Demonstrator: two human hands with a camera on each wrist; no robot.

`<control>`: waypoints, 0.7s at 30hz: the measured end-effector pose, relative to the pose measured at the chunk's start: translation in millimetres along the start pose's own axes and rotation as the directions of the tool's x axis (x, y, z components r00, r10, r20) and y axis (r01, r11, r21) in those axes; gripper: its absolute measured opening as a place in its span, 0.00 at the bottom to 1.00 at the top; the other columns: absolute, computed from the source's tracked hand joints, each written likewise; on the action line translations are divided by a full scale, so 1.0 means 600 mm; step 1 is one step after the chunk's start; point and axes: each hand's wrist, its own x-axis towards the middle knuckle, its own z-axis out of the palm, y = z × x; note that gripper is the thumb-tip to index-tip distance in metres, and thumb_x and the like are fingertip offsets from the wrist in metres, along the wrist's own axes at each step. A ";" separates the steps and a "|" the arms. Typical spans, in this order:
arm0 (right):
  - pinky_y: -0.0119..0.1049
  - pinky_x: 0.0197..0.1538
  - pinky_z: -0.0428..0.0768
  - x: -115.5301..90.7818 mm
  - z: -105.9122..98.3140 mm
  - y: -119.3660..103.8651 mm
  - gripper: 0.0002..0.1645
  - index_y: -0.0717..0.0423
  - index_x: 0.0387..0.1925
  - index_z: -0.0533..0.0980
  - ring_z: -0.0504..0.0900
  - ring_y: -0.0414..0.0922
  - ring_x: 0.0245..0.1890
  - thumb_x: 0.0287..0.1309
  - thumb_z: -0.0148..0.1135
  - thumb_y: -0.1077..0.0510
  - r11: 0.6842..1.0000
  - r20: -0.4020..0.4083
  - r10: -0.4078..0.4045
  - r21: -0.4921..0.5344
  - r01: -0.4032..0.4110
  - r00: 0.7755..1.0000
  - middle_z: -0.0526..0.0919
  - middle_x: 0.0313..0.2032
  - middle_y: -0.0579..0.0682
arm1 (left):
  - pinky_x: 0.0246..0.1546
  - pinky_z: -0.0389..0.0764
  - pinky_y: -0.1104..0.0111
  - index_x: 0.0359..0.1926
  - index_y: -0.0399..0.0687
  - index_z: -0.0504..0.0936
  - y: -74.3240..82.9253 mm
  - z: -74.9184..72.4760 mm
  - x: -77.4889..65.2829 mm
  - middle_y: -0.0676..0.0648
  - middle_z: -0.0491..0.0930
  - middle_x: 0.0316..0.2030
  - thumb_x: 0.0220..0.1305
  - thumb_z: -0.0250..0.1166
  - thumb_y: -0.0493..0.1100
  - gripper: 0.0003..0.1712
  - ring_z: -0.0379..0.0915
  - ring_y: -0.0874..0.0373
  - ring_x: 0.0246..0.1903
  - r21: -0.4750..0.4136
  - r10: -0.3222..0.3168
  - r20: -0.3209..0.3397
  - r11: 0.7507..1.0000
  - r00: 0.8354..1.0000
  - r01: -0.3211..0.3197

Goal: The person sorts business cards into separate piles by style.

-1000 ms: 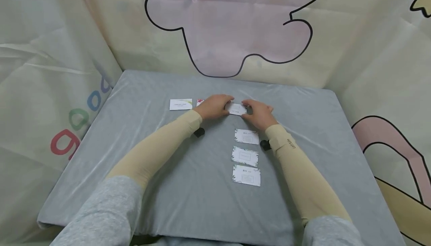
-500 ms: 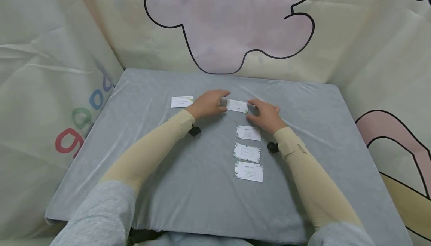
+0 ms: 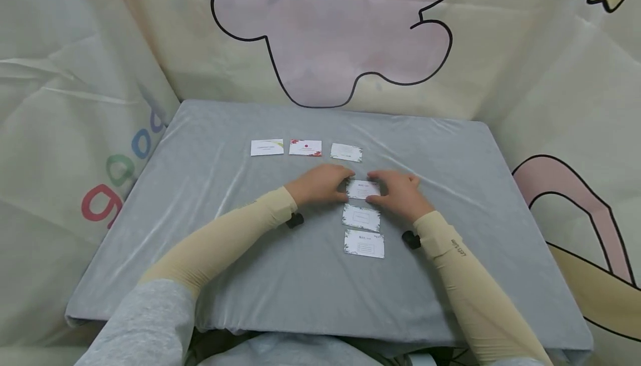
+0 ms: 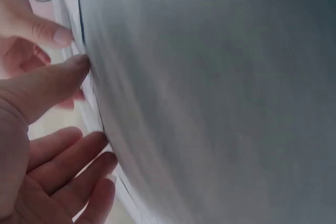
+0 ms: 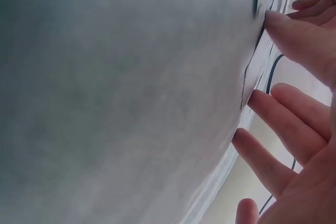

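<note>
A white card with a leafy border [image 3: 363, 189] lies on the grey cloth between both hands. The left hand [image 3: 323, 183] has its thumb and forefinger at the card's left edge. From the other side, the right hand [image 3: 398, 192] reaches it the same way, its thumb at the lower right corner. In both wrist views the fingers are spread and fairly straight, with fingertips [image 4: 79, 60] right at the cloth surface. Behind the hands lies another leafy card [image 3: 346, 152], slightly turned. Nearer the person are a third [image 3: 361, 217] and a fourth leafy card [image 3: 364, 243].
At the far left of the back row lies a white card with a yellow-green corner [image 3: 267, 147]. Beside it is a card with red flowers [image 3: 305, 148]. The grey cloth-covered table [image 3: 240, 282] has a printed fabric backdrop [image 3: 165, 38] along its back and sides.
Both hands have let go of the farthest leafy card and moved toward the person, to the card below it. The red-flowered card, earlier hidden behind the left hand, is now uncovered.
</note>
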 end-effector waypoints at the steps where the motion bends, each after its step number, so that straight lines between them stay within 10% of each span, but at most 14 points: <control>1: 0.60 0.57 0.53 -0.002 0.001 -0.003 0.39 0.43 0.66 0.74 0.73 0.54 0.67 0.54 0.75 0.41 1.000 -0.004 -0.004 0.002 0.004 1.000 0.78 0.65 0.48 | 0.63 0.75 0.63 0.68 0.45 0.73 0.005 0.001 -0.001 0.48 0.80 0.60 0.61 0.72 0.57 0.39 0.77 0.56 0.58 0.010 -0.006 0.000 1.000 1.000 0.006; 21: 0.59 0.58 0.53 -0.008 0.008 -0.006 0.35 0.44 0.65 0.75 0.74 0.51 0.66 0.56 0.74 0.45 0.999 -0.004 -0.011 0.052 0.011 1.000 0.81 0.61 0.46 | 0.58 0.77 0.64 0.66 0.47 0.75 0.004 0.005 -0.009 0.51 0.82 0.56 0.61 0.71 0.52 0.34 0.76 0.61 0.51 -0.058 -0.044 -0.045 0.997 0.998 0.041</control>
